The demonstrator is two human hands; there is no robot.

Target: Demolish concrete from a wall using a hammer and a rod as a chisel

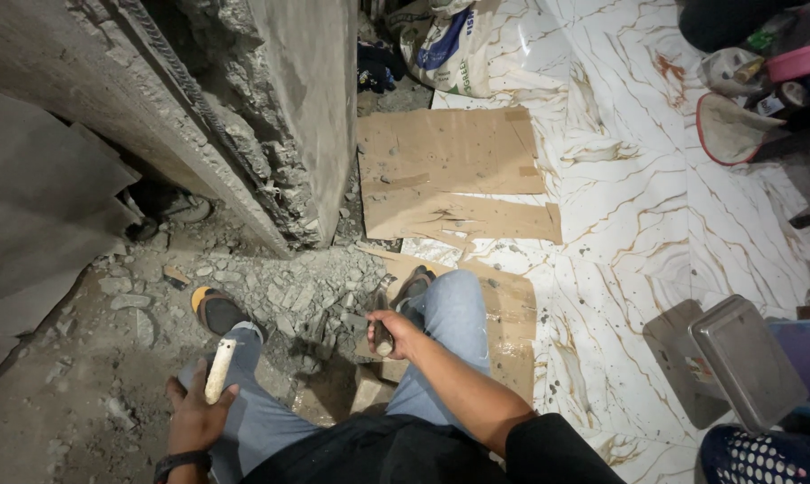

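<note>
Beside a broken concrete wall point(288, 116) with bared rebar point(190, 90), a person sits over rubble point(306, 287). The left hand point(194, 412) is wrapped round a pale handle point(219, 369) that points up over the left knee. The right hand point(394, 333) is closed on a dark chisel point(383, 339), held low by the right knee. Cardboard point(450, 170) lies on the marble floor point(656, 215) ahead; a metal tin point(745, 363) sits to the right.

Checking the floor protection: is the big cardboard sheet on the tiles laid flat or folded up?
Spread flat. The cardboard sheet lies opened out on the marble-patterned tile floor, its torn lower edge ragged and small rubble bits scattered on it.
</note>
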